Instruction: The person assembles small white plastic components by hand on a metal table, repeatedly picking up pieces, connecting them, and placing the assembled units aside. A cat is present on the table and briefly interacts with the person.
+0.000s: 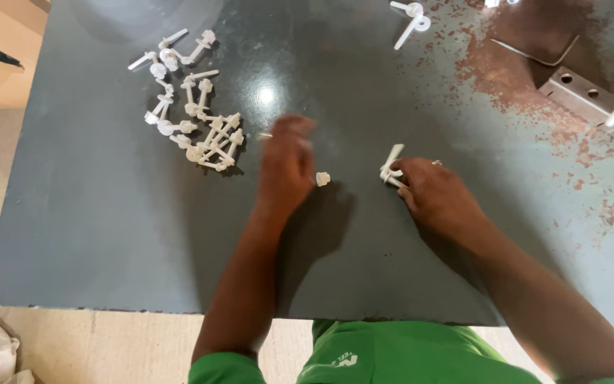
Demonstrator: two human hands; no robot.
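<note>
A dark grey tabletop (108, 235) carried a heap of white plastic bolts (193, 114). The left hand (286, 167), blurred, hovered beside a small white nut (322, 178), grip unclear. The right hand (435, 195) fingers pinched a white bolt assembly (391, 169).

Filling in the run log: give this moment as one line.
left hand: blurred, beside small white cap | right hand: grips white plastic fastener | pile of white fasteners: on dark table

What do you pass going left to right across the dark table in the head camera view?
Heap of white plastic bolt-like parts → left hand → small white plastic nut → white plastic part held by the right hand → grey metal bracket.
</note>
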